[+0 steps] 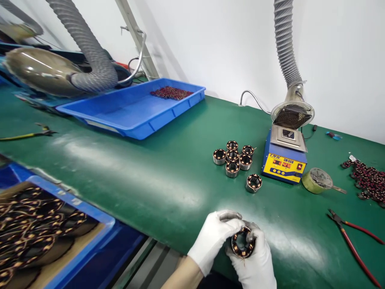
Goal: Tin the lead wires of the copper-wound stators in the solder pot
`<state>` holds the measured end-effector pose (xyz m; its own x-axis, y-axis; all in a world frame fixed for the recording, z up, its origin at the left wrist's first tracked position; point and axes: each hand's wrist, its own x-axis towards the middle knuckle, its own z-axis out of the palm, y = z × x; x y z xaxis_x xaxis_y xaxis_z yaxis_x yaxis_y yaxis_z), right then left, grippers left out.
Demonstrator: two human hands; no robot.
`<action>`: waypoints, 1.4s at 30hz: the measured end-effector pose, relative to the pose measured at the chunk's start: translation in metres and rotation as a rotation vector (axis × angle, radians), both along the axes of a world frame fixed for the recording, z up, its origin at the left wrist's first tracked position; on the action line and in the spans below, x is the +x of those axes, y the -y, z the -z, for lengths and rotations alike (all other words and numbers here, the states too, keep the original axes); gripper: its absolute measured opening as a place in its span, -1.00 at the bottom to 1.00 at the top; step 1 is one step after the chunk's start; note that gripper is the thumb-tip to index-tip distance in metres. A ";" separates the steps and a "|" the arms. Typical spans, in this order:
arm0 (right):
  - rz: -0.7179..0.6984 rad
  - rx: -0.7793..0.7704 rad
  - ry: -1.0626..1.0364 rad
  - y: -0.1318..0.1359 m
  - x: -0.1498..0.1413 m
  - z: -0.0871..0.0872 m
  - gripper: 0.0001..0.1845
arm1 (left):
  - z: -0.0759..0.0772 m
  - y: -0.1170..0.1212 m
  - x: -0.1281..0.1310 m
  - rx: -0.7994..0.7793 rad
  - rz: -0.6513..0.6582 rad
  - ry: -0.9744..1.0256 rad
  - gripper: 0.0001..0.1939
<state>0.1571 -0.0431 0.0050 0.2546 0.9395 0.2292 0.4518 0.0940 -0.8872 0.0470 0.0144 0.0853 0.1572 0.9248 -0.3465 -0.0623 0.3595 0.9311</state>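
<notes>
Both hands wear white gloves and meet at the near edge of the green bench (156,172). Between them is a round motor stator (242,242) with copper windings. My left hand (215,237) curls over its upper left side, fingers closed on the rim. My right hand (256,261) cups it from below and right, thumb on the ring. Further back, several similar wound stators (234,157) stand grouped on the mat, one (254,182) a little apart.
A blue and yellow solder pot (284,158) sits under a fume hose (285,48). Beside it a tape roll (316,180), red-handled pliers (351,237), a pile of small coils (369,180). A blue tray (132,106) at back left; a blue bin of stators (39,233) near left.
</notes>
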 end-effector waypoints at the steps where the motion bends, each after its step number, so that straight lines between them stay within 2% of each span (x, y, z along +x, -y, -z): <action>1: -0.010 0.006 0.010 0.000 0.000 -0.001 -0.55 | -0.002 0.001 0.002 0.007 -0.005 -0.007 -0.82; 6: -0.015 0.007 0.017 0.000 0.001 -0.002 -0.54 | 0.004 0.000 0.000 0.046 -0.044 -0.054 -0.79; 9: -0.028 -0.002 0.024 0.001 0.001 -0.001 -0.49 | 0.005 -0.002 0.000 0.075 -0.038 -0.121 -0.51; 10: -0.028 -0.006 0.031 0.002 0.002 -0.001 -0.47 | 0.004 -0.002 0.001 0.077 -0.013 -0.128 -0.48; 12: -0.021 -0.019 0.054 0.003 0.002 0.000 -0.44 | 0.002 -0.002 0.004 0.052 0.051 -0.103 -0.63; 14: -0.015 -0.024 0.085 0.004 0.002 0.001 -0.44 | 0.002 -0.001 0.005 0.026 0.055 -0.010 -0.77; 16: -0.016 -0.006 0.112 0.004 0.002 0.003 -0.46 | 0.005 -0.001 0.002 0.000 -0.046 0.132 -0.76; 18: -0.019 0.007 0.129 0.004 0.002 0.005 -0.46 | 0.010 -0.001 -0.005 -0.014 -0.215 0.272 -0.69; 20: -0.004 0.003 0.140 0.004 0.002 0.008 -0.44 | 0.014 -0.001 -0.014 -0.009 -0.301 0.268 -0.61; 21: 0.006 -0.001 0.144 0.004 0.002 0.009 -0.43 | 0.015 -0.001 -0.017 0.008 -0.268 0.213 -0.57; 22: 0.014 0.002 0.145 0.004 0.002 0.010 -0.43 | 0.015 0.000 -0.019 0.037 -0.182 0.129 -0.55; 24: 0.033 0.015 0.143 0.004 0.001 0.011 -0.43 | 0.015 0.003 -0.019 0.091 0.021 -0.007 -0.67; 26: 0.041 0.015 0.145 0.004 0.002 0.011 -0.45 | 0.014 0.005 -0.015 0.104 0.071 -0.016 -0.82; 28: 0.040 -0.001 0.156 0.004 0.002 0.010 -0.45 | 0.016 0.005 -0.011 0.041 -0.019 0.085 -0.84; 31: 0.032 -0.009 0.177 0.004 0.002 0.009 -0.44 | 0.018 0.002 -0.007 -0.065 -0.256 0.343 -0.70; 33: 0.022 0.009 0.188 0.004 0.002 0.010 -0.45 | 0.018 0.000 -0.009 -0.053 -0.408 0.408 -0.62; 35: 0.004 0.050 0.182 0.005 0.003 0.011 -0.47 | 0.017 0.001 -0.012 0.020 -0.419 0.279 -0.57; 37: 0.009 0.085 0.170 0.006 0.004 0.013 -0.44 | 0.017 0.005 -0.016 0.153 -0.265 0.027 -0.57; 40: 0.057 0.078 0.190 0.006 0.005 0.013 -0.31 | 0.022 0.013 -0.020 0.439 0.021 -0.352 -0.70; 42: 0.085 0.047 0.184 0.006 0.004 0.009 -0.28 | 0.029 0.017 -0.022 0.636 0.079 -0.524 -0.74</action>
<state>0.1613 -0.0490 -0.0042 0.2821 0.9038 0.3218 0.6141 0.0877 -0.7844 0.0247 -0.0031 0.0564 0.1931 0.9621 0.1927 0.4396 -0.2604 0.8596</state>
